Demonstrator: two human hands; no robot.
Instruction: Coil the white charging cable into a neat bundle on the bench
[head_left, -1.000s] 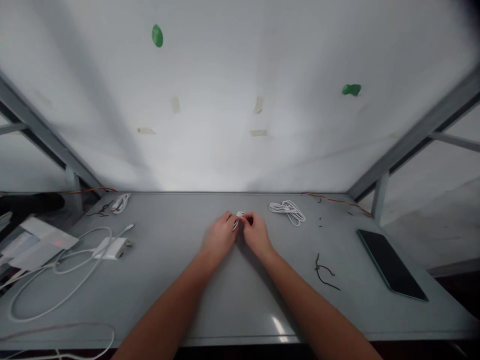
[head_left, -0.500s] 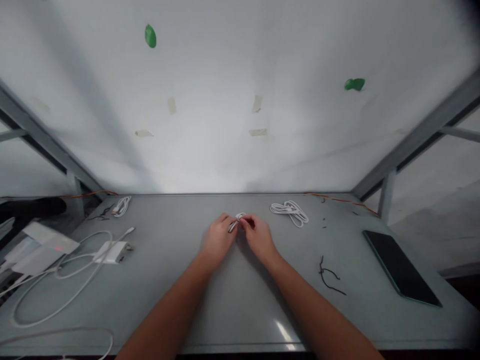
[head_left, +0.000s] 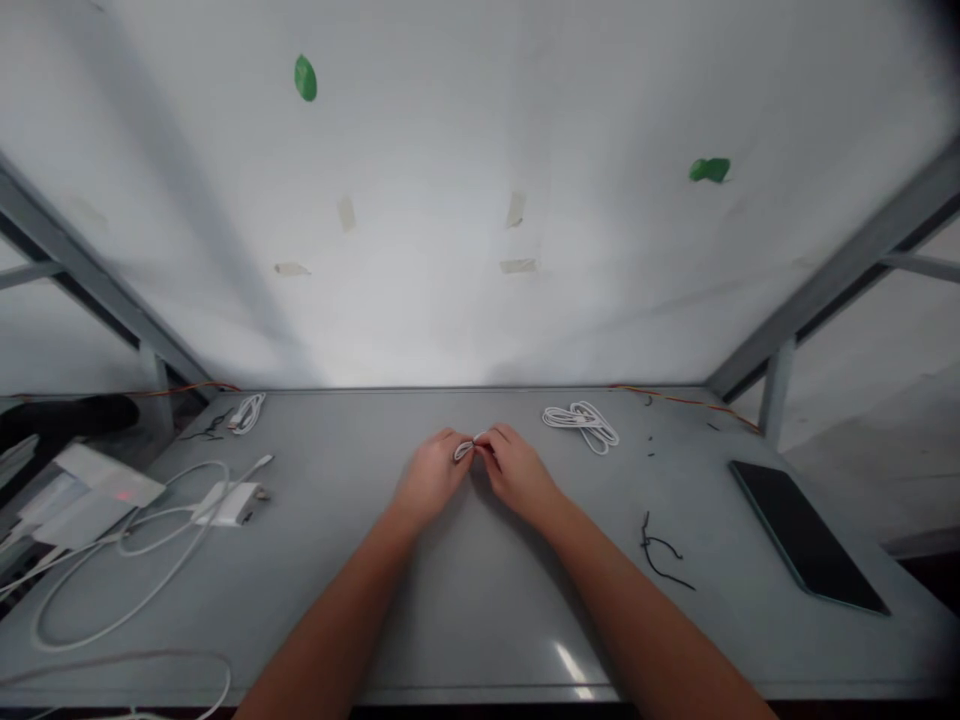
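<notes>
Both hands have drawn closer together at mid-table (head_left: 465,600); the left hand (head_left: 429,478) and right hand (head_left: 519,472) pinch a small white cable bundle (head_left: 464,450), now folded tighter; a coiled cable (head_left: 582,421) lies nearby.

Both hands closed tighter together, right hand (head_left: 517,472) fingers now curled over the small white cable bundle (head_left: 464,449), less of it showing, left hand (head_left: 431,475) barely shifted

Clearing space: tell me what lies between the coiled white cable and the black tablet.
Head view: between coiled white cable and black tablet lie small dark specks on grey table.
</notes>
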